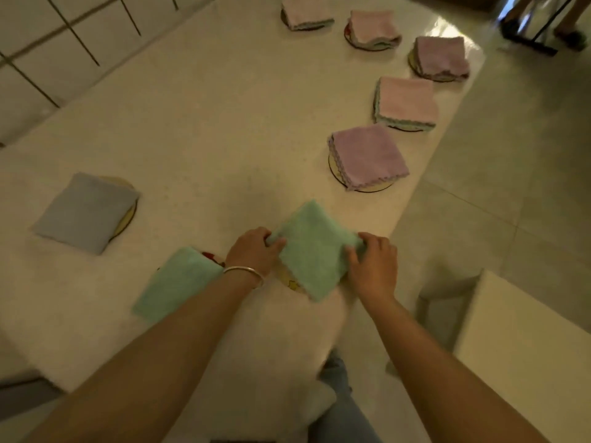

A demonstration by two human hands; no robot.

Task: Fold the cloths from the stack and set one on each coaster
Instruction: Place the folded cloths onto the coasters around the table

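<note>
We are holding a folded green cloth (311, 247) with both hands near the front edge of the pale desk (204, 116). Our left hand (256, 252), with a silver bangle (244, 271) at its wrist, is pinching the cloth's left corner, and our right hand (372, 265) is gripping its right corner, fingers curled over the edge. The cloth is lying over a yellow coaster (289, 282) that is peeking out beneath it. Just left of this cloth, a second green cloth (177, 284) is resting on the desk. Farther left, a grey cloth (84, 212) is covering another coaster. Behind and to the right of the held cloth, a purple cloth (369, 156) is sitting on its coaster, with four more pink and purple folded cloths lined up beyond it.
</note>
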